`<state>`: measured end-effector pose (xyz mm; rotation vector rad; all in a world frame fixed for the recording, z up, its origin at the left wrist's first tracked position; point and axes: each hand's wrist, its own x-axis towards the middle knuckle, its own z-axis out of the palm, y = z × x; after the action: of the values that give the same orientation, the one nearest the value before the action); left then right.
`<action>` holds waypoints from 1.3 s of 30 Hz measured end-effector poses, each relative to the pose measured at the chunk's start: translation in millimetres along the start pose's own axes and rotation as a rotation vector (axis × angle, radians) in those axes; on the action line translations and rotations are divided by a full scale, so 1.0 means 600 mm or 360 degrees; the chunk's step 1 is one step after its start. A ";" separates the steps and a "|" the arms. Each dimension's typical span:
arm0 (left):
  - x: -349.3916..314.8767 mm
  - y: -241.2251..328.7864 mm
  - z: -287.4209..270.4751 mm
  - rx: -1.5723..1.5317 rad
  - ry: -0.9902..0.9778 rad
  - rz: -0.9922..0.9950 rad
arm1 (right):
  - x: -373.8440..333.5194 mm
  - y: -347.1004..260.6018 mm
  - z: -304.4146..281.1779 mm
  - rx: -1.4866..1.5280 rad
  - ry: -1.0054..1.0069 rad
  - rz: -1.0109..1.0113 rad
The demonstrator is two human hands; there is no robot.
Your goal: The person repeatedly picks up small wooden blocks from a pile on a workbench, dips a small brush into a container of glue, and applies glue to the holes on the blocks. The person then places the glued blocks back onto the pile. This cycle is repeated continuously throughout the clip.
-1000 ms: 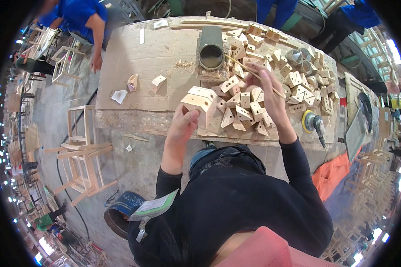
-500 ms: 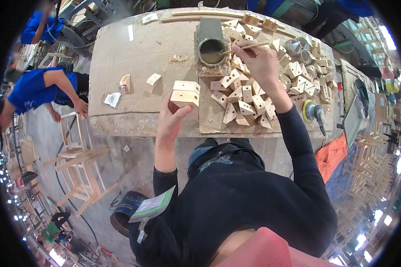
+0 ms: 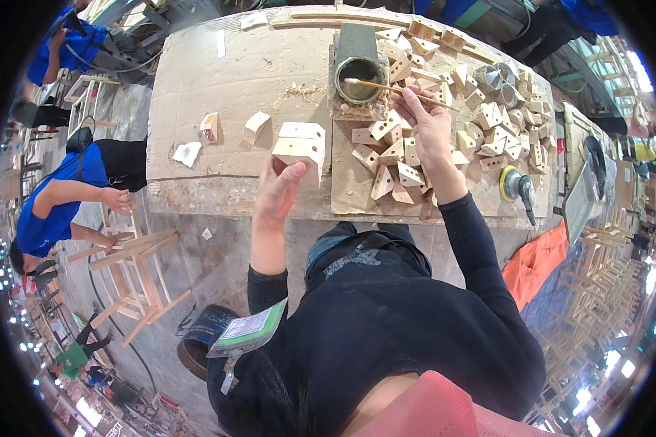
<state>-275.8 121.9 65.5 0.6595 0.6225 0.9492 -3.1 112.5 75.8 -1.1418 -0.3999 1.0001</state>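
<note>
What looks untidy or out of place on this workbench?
Mostly the heap of drilled wooden blocks, tumbled at all angles around the right hand rather than stacked. Wood shavings lie scattered on the bench. The left hand holds one block. Nothing looks broken.

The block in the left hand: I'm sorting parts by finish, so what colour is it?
Pale, unpainted wood. The block, held by the left hand, shows best in the head view.

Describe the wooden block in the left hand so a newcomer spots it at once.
Start at the long workbench and find the dark can. Left of it, the left hand holds a pale wooden block at the bench's near edge. It is bigger than the heaped small pieces.
</note>
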 end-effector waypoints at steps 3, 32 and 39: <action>0.002 -0.004 -0.012 -0.0055 -0.0042 0.0015 | -0.002 -0.002 -0.002 0.0096 0.0039 0.0105; 0.051 -0.024 0.031 -0.0658 -0.0732 -0.0225 | -0.140 -0.121 0.018 -0.0218 -0.0306 -0.0331; 0.029 -0.024 0.050 -0.0682 -0.0728 -0.0275 | -0.156 -0.127 0.015 -0.0144 -0.0353 -0.0467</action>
<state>-238.7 124.1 71.0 0.4078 0.0601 0.7053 -24.7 35.3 166.7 -1.0194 -0.7745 0.8577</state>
